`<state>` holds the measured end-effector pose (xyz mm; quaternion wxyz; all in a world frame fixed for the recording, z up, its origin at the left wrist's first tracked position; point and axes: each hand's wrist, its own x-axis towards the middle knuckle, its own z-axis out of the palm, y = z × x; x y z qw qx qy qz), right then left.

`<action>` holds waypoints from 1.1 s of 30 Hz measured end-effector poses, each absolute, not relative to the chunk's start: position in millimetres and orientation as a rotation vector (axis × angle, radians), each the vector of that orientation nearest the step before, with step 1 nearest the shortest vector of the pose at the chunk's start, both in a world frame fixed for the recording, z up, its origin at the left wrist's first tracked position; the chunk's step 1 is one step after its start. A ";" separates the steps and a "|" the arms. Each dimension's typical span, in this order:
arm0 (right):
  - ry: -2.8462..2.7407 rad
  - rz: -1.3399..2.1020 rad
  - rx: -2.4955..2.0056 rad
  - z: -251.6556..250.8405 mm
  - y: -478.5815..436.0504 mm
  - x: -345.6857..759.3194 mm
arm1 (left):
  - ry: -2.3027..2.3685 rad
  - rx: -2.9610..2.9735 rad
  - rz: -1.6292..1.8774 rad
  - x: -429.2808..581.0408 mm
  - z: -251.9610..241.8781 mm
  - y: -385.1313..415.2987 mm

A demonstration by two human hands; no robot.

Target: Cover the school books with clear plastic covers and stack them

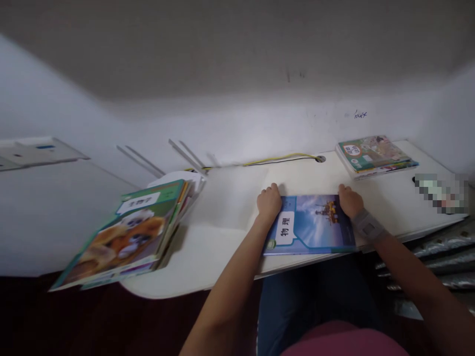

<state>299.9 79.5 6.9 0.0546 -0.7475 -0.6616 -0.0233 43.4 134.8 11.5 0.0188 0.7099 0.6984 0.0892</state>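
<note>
Nearest the camera, a pink shirt front (pixel 345 341) and blue denim trousers (pixel 315 296) showed at the bottom of the view, below the front edge of a white rounded desk (pixel 211 262). Both bare forearms reached forward over that edge. A grey fabric wrist brace (pixel 369 226) was fastened around the right wrist.

The left hand (pixel 269 203) and right hand (pixel 351 201) were well apart, one at each upper corner of a glossy blue paperback physics textbook (pixel 309 225). Its cover bore the white label 物理 and a picture of an offshore platform. The book lay flat on the desk, close to the front edge. The fingers of each hand were curled together and touched the book's far edge. The thumbs and fingertips were hidden, so it could not be told whether either hand was clamped on the book or only resting there.

To the left, just beyond the left hand, a thick green-edged stack of textbooks (pixel 122 237) with an orange animal cover and the label 生物学 jutted past the desk's rounded corner. Farther back, a yellow-and-black cable (pixel 282 159) ran into a round desk grommet (pixel 320 158). A second stack of colourful books (pixel 374 155) lay at the far right corner, against a white wall (pixel 237 126). A pixelated patch (pixel 441 193) hid whatever lay beside that stack.
</note>
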 end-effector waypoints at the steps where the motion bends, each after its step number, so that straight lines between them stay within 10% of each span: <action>1: -2.032 -0.070 -2.267 7.8 86.6 298.0 | 2.184 2.199 0.264 41.2 11.8 133.3; 24: -2.038 -0.022 -1.954 9.0 131.6 307.0 | 2.111 2.310 0.230 82.0 -1.8 58.1; 33: -2.573 0.143 -1.085 2.0 65.1 197.2 | 1.937 2.423 0.084 73.6 -1.1 63.1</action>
